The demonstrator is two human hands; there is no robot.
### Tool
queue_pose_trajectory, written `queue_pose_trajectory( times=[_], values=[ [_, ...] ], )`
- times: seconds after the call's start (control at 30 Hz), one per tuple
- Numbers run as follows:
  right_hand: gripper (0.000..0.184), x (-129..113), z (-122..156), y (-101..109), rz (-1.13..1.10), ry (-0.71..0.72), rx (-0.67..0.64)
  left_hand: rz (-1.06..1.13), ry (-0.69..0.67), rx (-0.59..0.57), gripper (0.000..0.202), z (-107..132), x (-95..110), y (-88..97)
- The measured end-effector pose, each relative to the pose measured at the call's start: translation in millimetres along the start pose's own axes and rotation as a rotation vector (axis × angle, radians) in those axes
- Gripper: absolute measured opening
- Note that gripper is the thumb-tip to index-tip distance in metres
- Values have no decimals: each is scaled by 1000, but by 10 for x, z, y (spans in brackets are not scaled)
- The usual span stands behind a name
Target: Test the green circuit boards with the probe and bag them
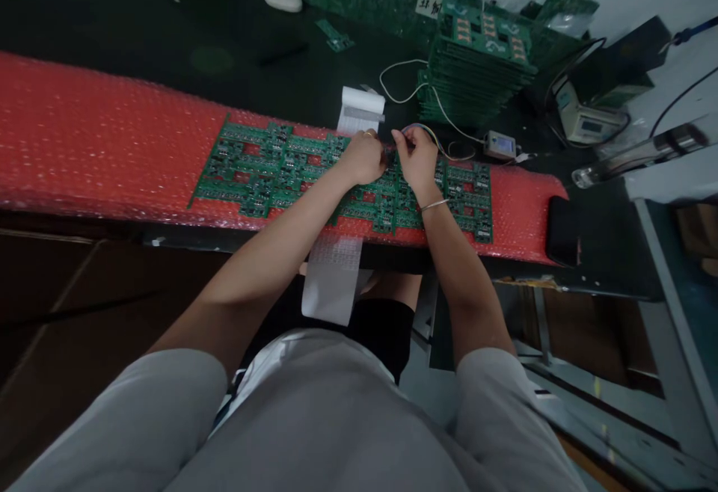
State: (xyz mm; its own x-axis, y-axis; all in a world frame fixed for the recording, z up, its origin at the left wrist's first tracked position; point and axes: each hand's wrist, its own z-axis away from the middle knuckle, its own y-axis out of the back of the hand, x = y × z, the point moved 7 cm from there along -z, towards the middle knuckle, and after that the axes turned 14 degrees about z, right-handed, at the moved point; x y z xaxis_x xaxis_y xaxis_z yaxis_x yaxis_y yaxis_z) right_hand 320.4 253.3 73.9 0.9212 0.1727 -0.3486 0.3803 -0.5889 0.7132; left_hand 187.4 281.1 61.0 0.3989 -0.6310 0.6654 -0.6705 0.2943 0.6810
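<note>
— Where are the hands right now?

— Both are over the panel of green circuit boards (263, 170), close to its far edge. The left hand (363, 157) and right hand (416, 157) have their fingertips meeting.

— Is either one holding anything?

— The right hand's fingers are pinched shut on the end of a thin bundle of coloured wires (429, 131), which loops up beside it. The left hand is curled with its knuckles up. From here I cannot tell whether it grips anything, because its fingertips are hidden.

— And the panel itself?

— It lies flat on a sheet of red bubble wrap (101, 133) that runs along the front of the dark surface (168, 36). Both forearms cross over its near edge.

— What's that white thing?

— A strip of white paper (333, 275). It shows just behind the left hand, passes under the panel and hangs off the front edge of the surface.

— What else is nearby?

— A small meter with a lit display (501, 145) sits just beyond the right hand. Behind that is a tall stack of green boards (476, 73), with a white cable (393, 77) curling in front of it. A black pad (562, 230) sits at the right end of the bubble wrap.
</note>
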Motion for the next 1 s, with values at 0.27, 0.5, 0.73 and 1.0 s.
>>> queue_pose_trajectory(
  times=[0.27, 0.5, 0.73, 1.0],
  values=[
    [56, 13, -31, 8, -7, -26, 23, -70, -134, -168, 31, 431, 396, 93],
    [50, -438, 206, 688, -110, -28, -89, -95, -75, -170, 34, 446, 377, 62],
    [53, -578, 790, 652, -144, -23, -205, 13, -38, -21, 51, 720, 492, 301],
    [49, -587, 834, 576, -113, 31, -211, 75, -36, 269, 26, 1976, 907, 644]
  ],
)
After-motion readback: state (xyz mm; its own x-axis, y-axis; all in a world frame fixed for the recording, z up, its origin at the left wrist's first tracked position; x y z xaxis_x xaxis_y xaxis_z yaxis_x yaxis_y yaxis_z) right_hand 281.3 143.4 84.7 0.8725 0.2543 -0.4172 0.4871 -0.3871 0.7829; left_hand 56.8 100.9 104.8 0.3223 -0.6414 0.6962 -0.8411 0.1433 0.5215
